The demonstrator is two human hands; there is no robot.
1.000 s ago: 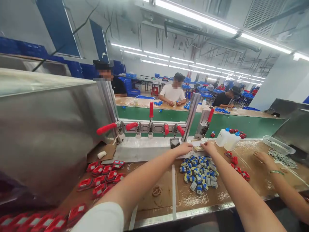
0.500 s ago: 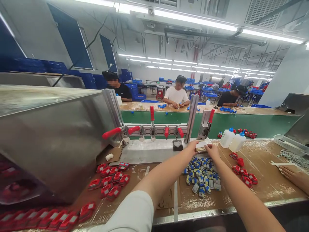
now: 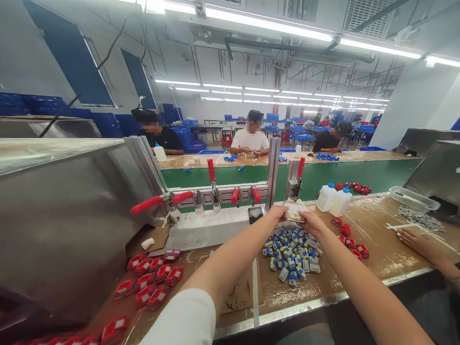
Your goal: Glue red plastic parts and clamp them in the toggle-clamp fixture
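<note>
My left hand (image 3: 279,213) and my right hand (image 3: 311,223) hold a small white-topped block (image 3: 294,209) between them, one at each side. Its lower edge looks brownish, and my fingers hide part of it. The block is right in front of the foot of an upright toggle clamp (image 3: 295,179) with a red handle. Whether it touches the clamp I cannot tell. Just below my hands lies a heap of small blue, grey and yellow blocks (image 3: 293,254). To the left of my left hand, a dark square pad (image 3: 255,215) rests on the metal plate (image 3: 204,232).
Several red-handled clamps (image 3: 214,191) line a rail between metal posts. Red parts (image 3: 158,278) lie at left, more (image 3: 354,247) at right. Two white bottles (image 3: 332,199) stand behind my right hand. A co-worker's hand (image 3: 417,239) rests at far right; people sit across the green belt.
The view has swung to the right, so everything sits further left. Both hands have moved the block slightly nearer the upright clamp, and more of its white top shows.
</note>
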